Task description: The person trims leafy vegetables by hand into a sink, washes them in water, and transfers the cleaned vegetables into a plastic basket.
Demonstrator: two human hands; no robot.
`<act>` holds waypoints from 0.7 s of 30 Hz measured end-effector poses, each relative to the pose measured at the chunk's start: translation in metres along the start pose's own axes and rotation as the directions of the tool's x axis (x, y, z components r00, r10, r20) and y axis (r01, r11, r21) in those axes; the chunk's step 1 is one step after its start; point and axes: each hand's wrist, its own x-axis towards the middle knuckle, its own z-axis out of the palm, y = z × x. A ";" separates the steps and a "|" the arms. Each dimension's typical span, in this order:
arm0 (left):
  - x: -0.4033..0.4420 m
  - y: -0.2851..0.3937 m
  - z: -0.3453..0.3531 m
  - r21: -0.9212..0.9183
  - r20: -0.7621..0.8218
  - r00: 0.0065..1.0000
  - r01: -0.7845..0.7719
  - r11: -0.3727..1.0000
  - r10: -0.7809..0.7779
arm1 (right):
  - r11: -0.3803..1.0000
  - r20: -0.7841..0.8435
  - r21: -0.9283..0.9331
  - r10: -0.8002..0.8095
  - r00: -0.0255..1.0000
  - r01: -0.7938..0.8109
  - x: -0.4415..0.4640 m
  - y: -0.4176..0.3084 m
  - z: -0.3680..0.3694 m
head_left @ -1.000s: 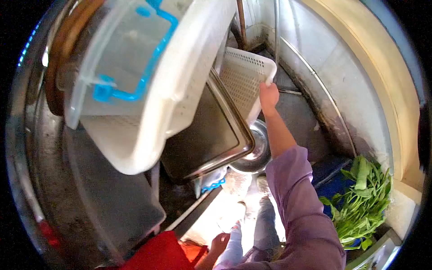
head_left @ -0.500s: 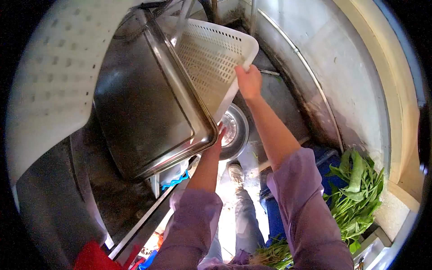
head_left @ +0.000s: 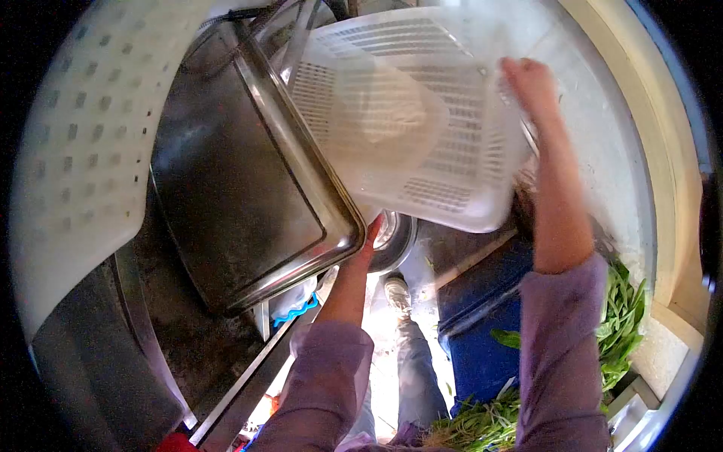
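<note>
A white perforated basket (head_left: 459,143), blurred by motion, is tilted beside a dark metal tray (head_left: 233,158) with a shiny rim. My right hand (head_left: 531,84) is closed at the basket's upper right edge. At the tray's lower right corner is my left hand (head_left: 373,232), mostly hidden behind the rim; its grip cannot be made out. Below the basket, a round metal bowl (head_left: 399,245) shows in part.
Another white perforated basket (head_left: 90,128) fills the upper left. Leafy greens (head_left: 621,324) lie at the right, near a blue container (head_left: 486,324). More greens (head_left: 482,426) are at the bottom. A pale wall (head_left: 602,113) curves along the right.
My right hand has moved right and up, and the basket has swung out from behind the tray to the right. My left hand, newly in view half a second ago, has stayed by the tray corner.
</note>
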 end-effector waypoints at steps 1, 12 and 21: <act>-0.005 0.002 0.003 0.022 0.022 1.000 0.005 1.000 -0.005 | 1.000 -0.022 0.017 0.022 0.999 -0.022 0.008 0.010 -0.022; 0.004 0.069 0.005 0.067 -0.079 0.989 -0.123 0.990 0.128 | 0.975 -0.166 0.189 0.151 0.975 -0.118 -0.063 0.026 -0.192; 0.032 0.112 0.013 0.137 -0.163 0.971 -0.150 0.979 0.172 | 0.995 -0.275 0.090 0.073 0.959 -0.050 -0.098 -0.010 -0.204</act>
